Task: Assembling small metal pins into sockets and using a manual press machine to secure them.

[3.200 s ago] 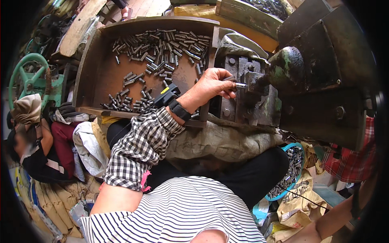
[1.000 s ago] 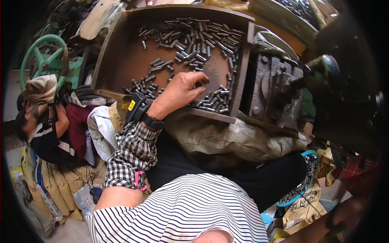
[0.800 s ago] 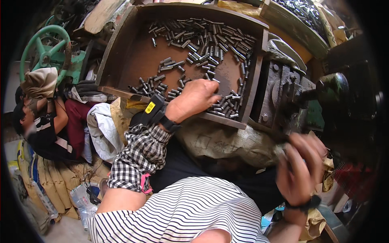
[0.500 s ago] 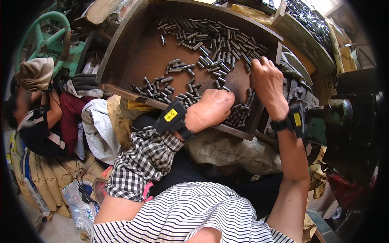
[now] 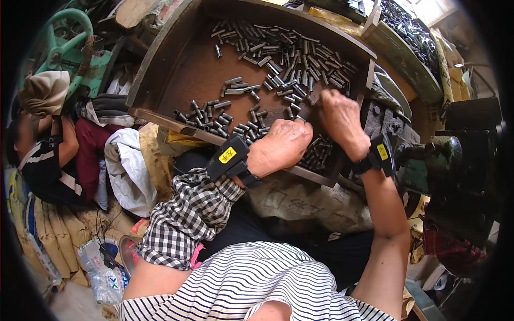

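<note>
Small dark-grey metal cylinders (image 5: 234, 92) lie loose in a brown wooden-walled tray (image 5: 179, 80); left hand (image 5: 284, 142) and right hand (image 5: 341, 119) curl over it, fingers' grip hidden, can't tell. Likely picking step; next calls for precise pinching.

Brightness comes in at the upper right corner, where a pale, overexposed patch of light (image 5: 431, 9) shows; whether it is a window or an opening cannot be told. Below it a long, weathered greenish wooden bin (image 5: 402, 62) slants down, with a tan sack (image 5: 455, 67) beside it. At the upper left, a worn wooden board (image 5: 132, 12) lies near a green handwheel (image 5: 54, 55). Along the left, a white sack (image 5: 128, 172) slumps above stacked tan sacks (image 5: 60, 235). A pale floor (image 5: 75, 306) shows at the lower left, near a crumpled plastic bag (image 5: 101, 278).
</note>
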The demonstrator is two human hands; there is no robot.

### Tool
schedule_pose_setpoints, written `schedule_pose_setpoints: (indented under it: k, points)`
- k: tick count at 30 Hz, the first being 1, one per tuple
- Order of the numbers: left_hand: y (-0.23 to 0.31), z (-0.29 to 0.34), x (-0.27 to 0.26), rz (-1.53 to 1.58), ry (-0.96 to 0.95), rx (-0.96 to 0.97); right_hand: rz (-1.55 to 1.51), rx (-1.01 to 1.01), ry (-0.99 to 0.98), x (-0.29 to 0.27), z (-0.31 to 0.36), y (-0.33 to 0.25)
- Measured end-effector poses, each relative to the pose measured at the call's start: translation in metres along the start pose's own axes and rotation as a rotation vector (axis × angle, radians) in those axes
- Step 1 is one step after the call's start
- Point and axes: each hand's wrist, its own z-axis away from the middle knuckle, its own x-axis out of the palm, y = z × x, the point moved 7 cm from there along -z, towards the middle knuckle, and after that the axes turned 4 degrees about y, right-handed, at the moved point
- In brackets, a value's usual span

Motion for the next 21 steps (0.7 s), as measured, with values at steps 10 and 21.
schedule_pose_setpoints:
  k: [10,21]
  points:
    - [-0.010,-0.008,-0.019,0.765,0.043,-0.233,-0.767,0.321,0.201,-0.060,0.073,0.005]
    - [0.008,-0.008,0.006,1.646,-0.156,-0.543,-1.556,0.780,0.066,-0.034,0.108,0.022]
